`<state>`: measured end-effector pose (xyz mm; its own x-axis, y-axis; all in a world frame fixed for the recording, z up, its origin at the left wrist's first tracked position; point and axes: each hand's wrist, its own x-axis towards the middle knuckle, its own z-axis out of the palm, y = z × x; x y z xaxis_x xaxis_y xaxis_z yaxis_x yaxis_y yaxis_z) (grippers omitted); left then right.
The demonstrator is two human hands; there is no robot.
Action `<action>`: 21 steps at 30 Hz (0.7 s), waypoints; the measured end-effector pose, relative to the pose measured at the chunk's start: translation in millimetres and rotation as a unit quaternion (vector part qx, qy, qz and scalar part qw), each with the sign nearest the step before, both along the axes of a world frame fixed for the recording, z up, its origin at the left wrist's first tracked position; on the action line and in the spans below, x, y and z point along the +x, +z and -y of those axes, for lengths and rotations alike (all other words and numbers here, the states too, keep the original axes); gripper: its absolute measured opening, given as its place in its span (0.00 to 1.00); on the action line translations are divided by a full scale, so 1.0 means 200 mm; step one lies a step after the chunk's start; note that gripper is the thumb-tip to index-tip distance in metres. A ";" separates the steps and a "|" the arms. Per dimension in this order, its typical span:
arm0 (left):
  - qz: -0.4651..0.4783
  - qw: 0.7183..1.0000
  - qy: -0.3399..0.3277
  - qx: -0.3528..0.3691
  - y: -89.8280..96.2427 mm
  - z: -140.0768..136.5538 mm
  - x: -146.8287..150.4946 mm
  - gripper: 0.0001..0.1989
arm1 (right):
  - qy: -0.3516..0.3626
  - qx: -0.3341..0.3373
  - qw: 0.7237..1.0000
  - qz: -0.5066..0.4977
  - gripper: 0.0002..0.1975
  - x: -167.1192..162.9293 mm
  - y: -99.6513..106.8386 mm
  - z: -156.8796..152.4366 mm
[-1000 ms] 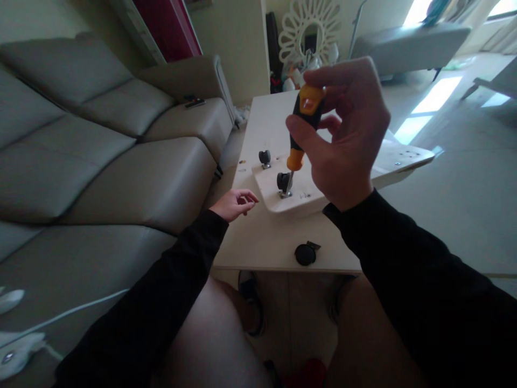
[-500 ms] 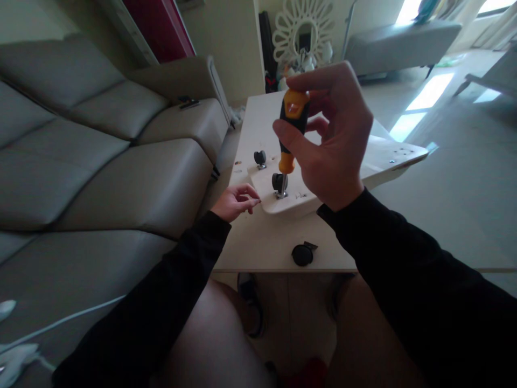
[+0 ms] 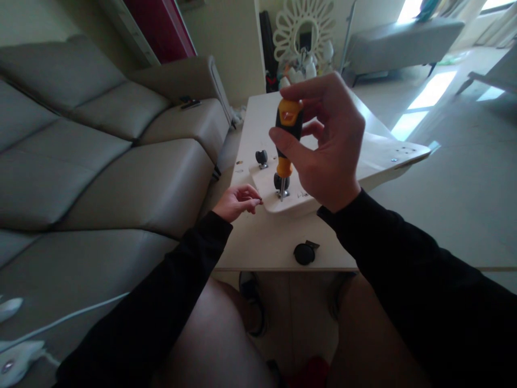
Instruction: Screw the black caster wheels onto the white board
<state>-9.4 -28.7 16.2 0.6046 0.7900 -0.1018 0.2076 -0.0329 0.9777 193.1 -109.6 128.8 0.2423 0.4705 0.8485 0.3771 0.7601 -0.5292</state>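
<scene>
My right hand (image 3: 323, 137) grips a yellow and black screwdriver (image 3: 289, 129) by its handle, held nearly upright. Its shaft points down at the metal plate of a black caster wheel (image 3: 279, 182) near the corner of a white panel (image 3: 343, 175). A second caster wheel (image 3: 262, 157) stands farther back on the same panel. Beside the panel's left corner is my left hand (image 3: 241, 201), thumb and fingertips pinched on something small and dark, too tiny to name. Nearer to me a loose caster wheel (image 3: 305, 253) lies on the white table (image 3: 258, 242).
A grey sofa (image 3: 141, 183) runs along the left, with a dark object (image 3: 189, 102) on its far seat. White cable (image 3: 72, 315) crosses the near seat. Behind the table are a round white-framed mirror (image 3: 305, 35) and a grey bench (image 3: 404, 46).
My right hand and the screwdriver have shifted slightly left and down, the handle now more upright. My left hand stays by the panel corner, still pinched.
</scene>
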 end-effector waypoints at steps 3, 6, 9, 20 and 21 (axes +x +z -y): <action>0.017 1.000 0.003 -0.018 -0.02 0.00 0.01 0.11 | -0.002 0.003 1.000 -0.004 0.22 -0.01 0.00 0.01; 0.033 0.999 -0.001 -0.030 -0.02 0.00 0.01 0.11 | -0.027 -0.038 0.999 0.004 0.20 -0.01 0.00 0.02; 0.040 0.999 -0.001 -0.032 -0.02 0.01 0.02 0.12 | -0.030 -0.046 0.998 0.010 0.19 -0.01 0.00 0.03; 0.041 0.999 -0.001 -0.033 -0.01 0.01 0.02 0.11 | -0.042 -0.060 0.997 0.021 0.18 -0.02 0.00 0.04; 0.038 0.999 -0.002 -0.032 -0.01 0.01 0.02 0.12 | -0.044 -0.064 0.997 0.019 0.18 -0.02 0.00 0.04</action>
<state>-6.4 -30.7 13.7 0.6161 0.7806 -0.1052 0.1319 0.0295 0.9908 190.0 -116.8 129.7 0.2573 0.5535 0.7921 0.4613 0.6499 -0.6040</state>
